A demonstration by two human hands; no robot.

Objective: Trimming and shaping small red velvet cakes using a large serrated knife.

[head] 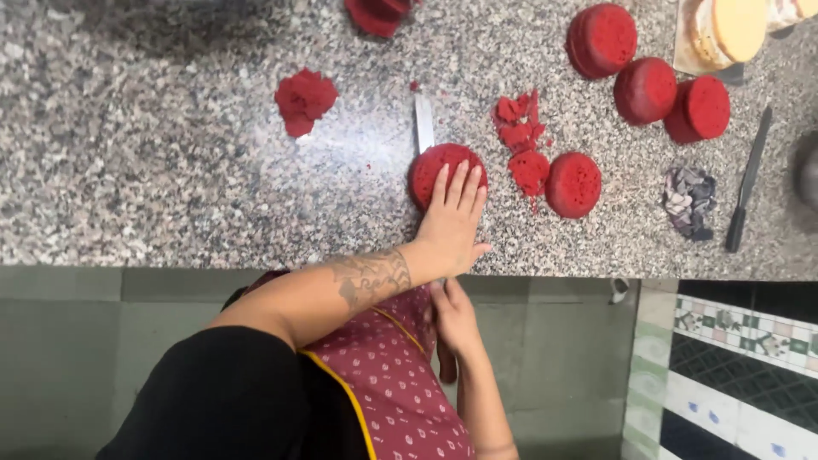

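One small round red sponge cake [430,166] lies on the speckled grey granite counter [153,153] under the left hand [453,223], whose fingers are spread flat and press down on it. A steel knife blade [423,121] pokes out at the cake's 12 o'clock, so levelling seems to be under way. The right hand [456,319] sits at 6 o'clock below the counter edge, and I cannot tell how it grips. The cut needs a level blade. Red crumbs [520,128] crowd 2 o'clock, and another round red cake [573,185] sits at 3 o'clock, near the blade's path.
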